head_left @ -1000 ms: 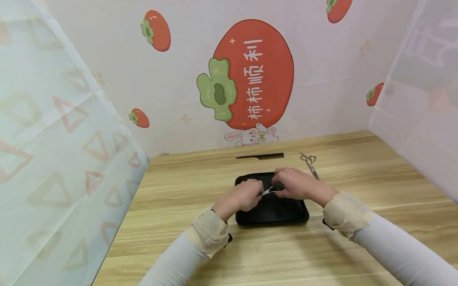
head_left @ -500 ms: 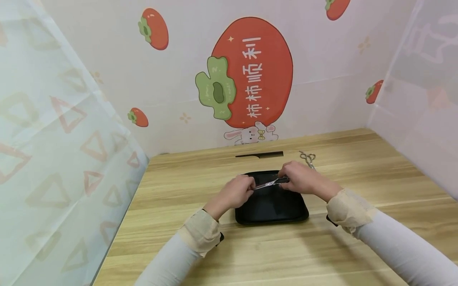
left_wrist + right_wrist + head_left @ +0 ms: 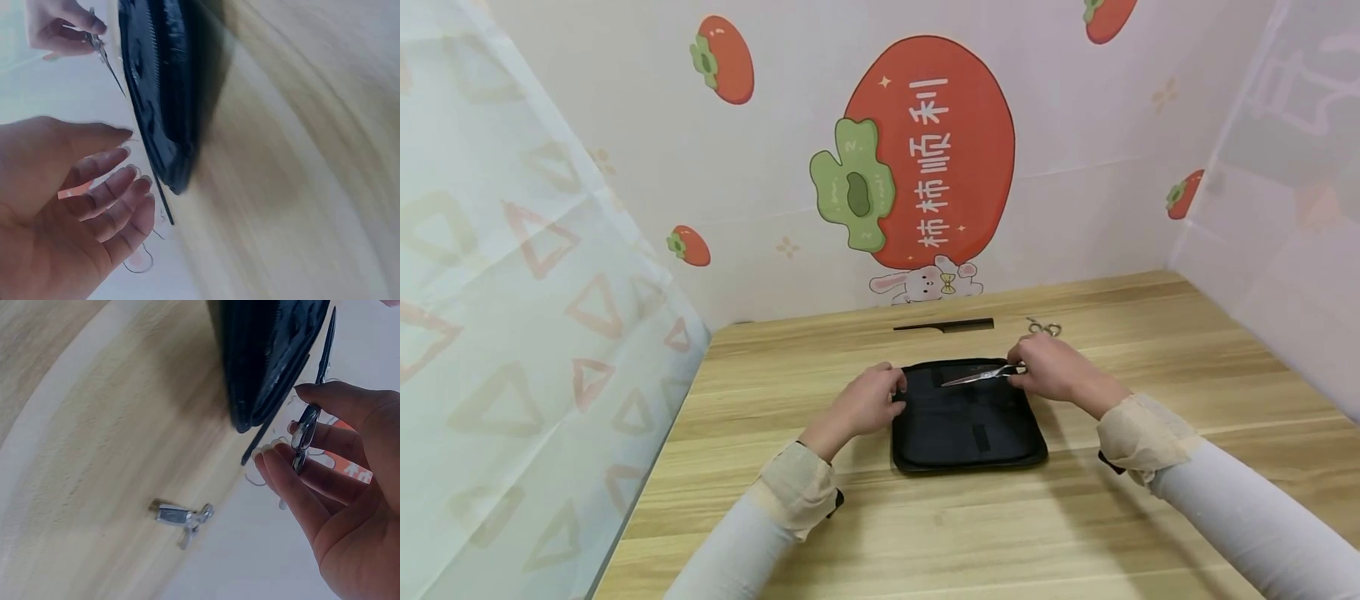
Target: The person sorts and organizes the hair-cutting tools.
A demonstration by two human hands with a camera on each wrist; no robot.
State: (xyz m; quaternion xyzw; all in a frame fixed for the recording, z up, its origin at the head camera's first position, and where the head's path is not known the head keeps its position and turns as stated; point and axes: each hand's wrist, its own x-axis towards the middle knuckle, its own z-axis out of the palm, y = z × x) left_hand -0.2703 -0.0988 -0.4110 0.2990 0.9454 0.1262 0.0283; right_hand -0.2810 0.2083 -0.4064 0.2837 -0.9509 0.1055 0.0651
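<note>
My right hand [image 3: 1051, 368] holds a pair of scissors [image 3: 973, 377] by the handle end, between thumb and fingers. The blades point left above a black zippered case [image 3: 970, 429] that lies flat on the table. In the right wrist view the scissors [image 3: 306, 428] stand clear of the case [image 3: 247, 362]. My left hand [image 3: 867, 400] is at the case's left edge, its fingers loosely bent with nothing between them. In the left wrist view this hand [image 3: 81, 200] shows a bare palm; whether a fingertip touches the case, I cannot tell.
Behind the case a black tail comb [image 3: 951, 326] lies on the wooden table [image 3: 790, 375]. A second pair of scissors [image 3: 1045, 328] lies at the back right, partly hidden by my right hand. A printed wall [image 3: 760, 183] borders the table's far edge.
My left hand has let go of the scissors' blade end and moved left to the case's edge. The right hand has carried the scissors right and slightly back, uncovering more of the case.
</note>
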